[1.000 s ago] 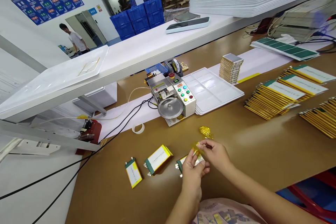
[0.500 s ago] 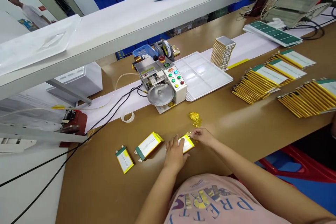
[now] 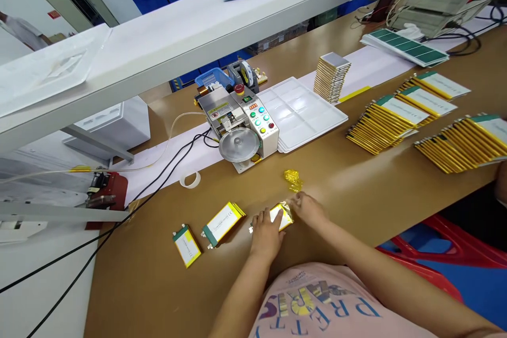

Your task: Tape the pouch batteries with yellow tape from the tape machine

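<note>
My left hand point(image 3: 266, 233) is closed over a pouch battery point(image 3: 280, 216) on the brown bench, with the thumb across its white label. The far end of this battery shows loose, shiny yellow film. Just right of that end, my right hand point(image 3: 311, 209) has its fingertips pinched together; what they hold, if anything, is too small to make out. Crumpled yellow film point(image 3: 293, 180) lies just beyond my right hand. Left of my hands are a small stack of pouch batteries point(image 3: 224, 223) and a single pouch battery point(image 3: 187, 245) with a green end.
A small machine point(image 3: 253, 124) with a round metal disc and buttons stands behind, beside white trays point(image 3: 309, 116). A roll of tape point(image 3: 190, 180) lies nearer. Rows of batteries point(image 3: 382, 124) fan out on the right. A shelf point(image 3: 178, 42) crosses above; black cables point(image 3: 158, 179) run left.
My right hand has drawn slightly away from the battery's end, where the film now stands up more. My left hand stays on the battery. The whole view has shifted slightly.
</note>
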Demonstrator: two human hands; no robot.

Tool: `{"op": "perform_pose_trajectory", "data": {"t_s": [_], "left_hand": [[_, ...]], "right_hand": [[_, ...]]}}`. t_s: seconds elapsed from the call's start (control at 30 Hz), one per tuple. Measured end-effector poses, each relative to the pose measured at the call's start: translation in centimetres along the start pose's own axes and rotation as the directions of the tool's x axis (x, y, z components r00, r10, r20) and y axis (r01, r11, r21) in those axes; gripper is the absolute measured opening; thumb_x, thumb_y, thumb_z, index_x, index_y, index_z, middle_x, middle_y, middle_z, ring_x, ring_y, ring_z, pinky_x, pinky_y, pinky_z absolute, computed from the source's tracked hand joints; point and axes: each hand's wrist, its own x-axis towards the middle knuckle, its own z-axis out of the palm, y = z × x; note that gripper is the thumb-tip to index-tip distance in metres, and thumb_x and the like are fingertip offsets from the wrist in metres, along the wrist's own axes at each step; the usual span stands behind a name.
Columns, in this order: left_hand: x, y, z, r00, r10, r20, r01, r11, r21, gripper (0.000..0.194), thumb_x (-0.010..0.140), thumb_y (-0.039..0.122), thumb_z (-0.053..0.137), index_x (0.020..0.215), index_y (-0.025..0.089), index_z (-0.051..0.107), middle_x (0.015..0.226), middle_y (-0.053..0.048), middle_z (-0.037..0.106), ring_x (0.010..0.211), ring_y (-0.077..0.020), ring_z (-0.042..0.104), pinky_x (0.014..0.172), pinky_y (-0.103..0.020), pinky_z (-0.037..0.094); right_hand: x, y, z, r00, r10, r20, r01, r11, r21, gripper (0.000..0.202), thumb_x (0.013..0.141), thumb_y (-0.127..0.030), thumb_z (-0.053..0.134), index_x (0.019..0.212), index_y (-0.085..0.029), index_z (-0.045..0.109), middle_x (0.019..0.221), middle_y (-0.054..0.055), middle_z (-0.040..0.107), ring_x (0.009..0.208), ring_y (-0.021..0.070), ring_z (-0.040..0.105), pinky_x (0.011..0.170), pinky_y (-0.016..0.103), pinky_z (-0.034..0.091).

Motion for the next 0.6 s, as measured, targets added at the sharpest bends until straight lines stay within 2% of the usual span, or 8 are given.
{"op": "perform_pose_trajectory", "data": {"t_s": [0.1,0.2,0.27,0.37,0.4,0.47,0.53,0.6], "left_hand": [[0.5,0.0,0.1,0.999,-0.017,0.036,0.018,1.000,-0.018,0.059,0.067,0.025,0.062,0.123,0.030,0.043,0.118,-0.010,0.048,0.106,-0.0272,0.045,0.090,-0.042,0.035],[0.4,0.3,-0.2,1.000,0.011,0.015,-0.010,0.999,-0.035,0.059,0.066,0.021,0.061,0.122,0.027,0.044,0.119,-0.011,0.048,0.108,-0.0279,0.044,0.092,-0.043,0.035],[-0.1,0.8,-0.8,0.998,0.051,-0.048,-0.053,0.998,-0.034,0.057,0.067,0.019,0.059,0.122,0.025,0.045,0.121,-0.012,0.047,0.110,-0.0282,0.043,0.094,-0.044,0.033],[-1.2,1.7,-2.0,0.985,0.086,-0.148,-0.095,0.994,-0.054,0.052,0.071,0.020,0.055,0.122,0.020,0.046,0.123,-0.015,0.046,0.112,-0.0295,0.042,0.096,-0.045,0.032],[-1.6,1.9,-2.4,0.981,0.095,-0.168,-0.109,0.991,-0.074,0.050,0.072,0.022,0.054,0.122,0.020,0.047,0.123,-0.016,0.046,0.113,-0.0300,0.043,0.096,-0.045,0.033],[-2.4,2.4,-3.1,0.975,0.112,-0.192,-0.136,0.984,-0.116,0.047,0.074,0.026,0.051,0.120,0.020,0.048,0.123,-0.017,0.046,0.113,-0.0309,0.043,0.096,-0.046,0.034],[-3.0,2.7,-3.7,0.970,0.130,-0.207,-0.160,0.978,-0.134,0.044,0.076,0.030,0.049,0.119,0.023,0.050,0.124,-0.016,0.047,0.115,-0.0307,0.042,0.096,-0.046,0.034],[-3.4,2.8,-4.3,0.967,0.136,-0.217,-0.168,0.976,-0.136,0.042,0.077,0.032,0.047,0.118,0.024,0.051,0.124,-0.015,0.047,0.116,-0.0300,0.041,0.096,-0.046,0.033]], "right_hand": [[-0.4,-2.2,-0.5,0.984,-0.065,-0.166,0.033,0.981,-0.189,0.042,0.081,-0.044,0.038,0.109,-0.014,0.048,0.109,0.018,0.052,0.088,0.0272,0.054,0.074,0.039,0.039],[-0.7,-4.1,0.1,0.957,-0.213,-0.197,0.170,0.963,-0.211,0.044,0.083,-0.043,0.032,0.117,-0.017,0.043,0.119,0.016,0.045,0.100,0.0290,0.049,0.083,0.042,0.036],[-0.7,-4.9,0.6,0.961,-0.222,-0.164,0.221,0.975,-0.027,0.042,0.083,-0.044,0.035,0.116,-0.019,0.044,0.122,0.014,0.044,0.106,0.0285,0.046,0.089,0.043,0.033],[-0.9,-5.7,0.4,0.984,-0.139,0.110,0.086,0.916,0.392,0.045,0.082,-0.050,0.034,0.113,-0.020,0.046,0.113,0.012,0.052,0.102,0.0250,0.050,0.089,0.042,0.036],[-1.1,-6.0,0.0,0.954,-0.146,0.261,-0.005,0.864,0.503,0.049,0.082,-0.053,0.030,0.113,-0.019,0.047,0.108,0.011,0.055,0.099,0.0239,0.053,0.086,0.042,0.039],[-2.0,-6.8,-1.0,0.814,-0.235,0.531,-0.212,0.731,0.648,0.056,0.082,-0.058,0.021,0.117,-0.021,0.046,0.103,0.010,0.059,0.097,0.0226,0.055,0.082,0.041,0.042],[-2.9,-7.8,-2.0,0.667,-0.345,0.660,-0.411,0.569,0.712,0.059,0.081,-0.061,0.018,0.122,-0.025,0.042,0.109,0.009,0.057,0.103,0.0214,0.053,0.084,0.041,0.041],[-3.7,-8.6,-2.4,0.620,-0.377,0.688,-0.520,0.460,0.720,0.058,0.081,-0.062,0.019,0.124,-0.028,0.039,0.115,0.008,0.054,0.108,0.0208,0.049,0.087,0.041,0.039]]}}
